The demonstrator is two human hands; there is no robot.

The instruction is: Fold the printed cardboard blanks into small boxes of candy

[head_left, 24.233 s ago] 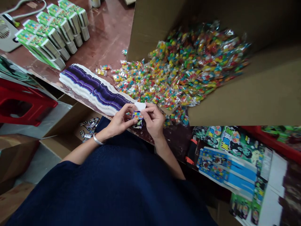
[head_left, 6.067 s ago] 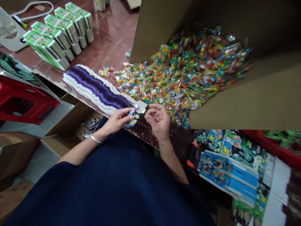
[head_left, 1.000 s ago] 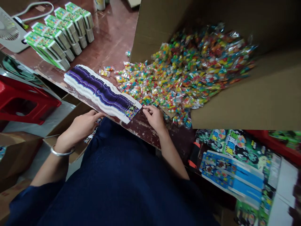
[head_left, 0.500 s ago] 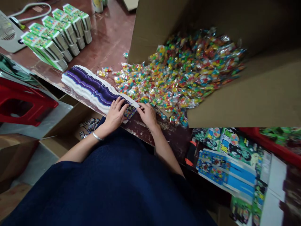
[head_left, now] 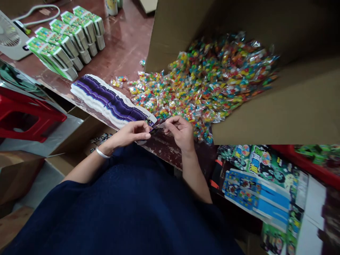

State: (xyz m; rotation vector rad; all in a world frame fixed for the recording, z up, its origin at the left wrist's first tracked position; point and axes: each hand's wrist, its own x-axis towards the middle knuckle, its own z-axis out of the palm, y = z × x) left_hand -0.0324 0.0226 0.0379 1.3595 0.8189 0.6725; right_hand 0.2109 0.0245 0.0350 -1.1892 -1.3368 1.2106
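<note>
Just past the near end of a long fanned row of flat purple and white printed cartons (head_left: pixel 113 101), I hold one small dark flat carton (head_left: pixel 158 126) up off the table. My left hand (head_left: pixel 131 134) grips its left end between thumb and fingers. At its pale right end, the thumb and fingertips of my right hand (head_left: pixel 182 134) pinch it. The carton is seen nearly edge-on, and fingers cover part of it. Beyond my hands lies a heap of clear packets of colourful candies (head_left: pixel 183 92), spilling from a cardboard box (head_left: pixel 265 120) on its side.
Stacks of green and white cartons (head_left: pixel 66 39) stand at the back left beside a small fan (head_left: pixel 12 37). Below the table edge is an open cardboard box (head_left: pixel 73 147) with small packets. Flat blue cartons (head_left: pixel 271 198) and a black-orange tool (head_left: pixel 216 173) lie right.
A carton has come off the near end of the row and is now between both hands. My right hand has moved right, and the left has turned from lying over the row to gripping.
</note>
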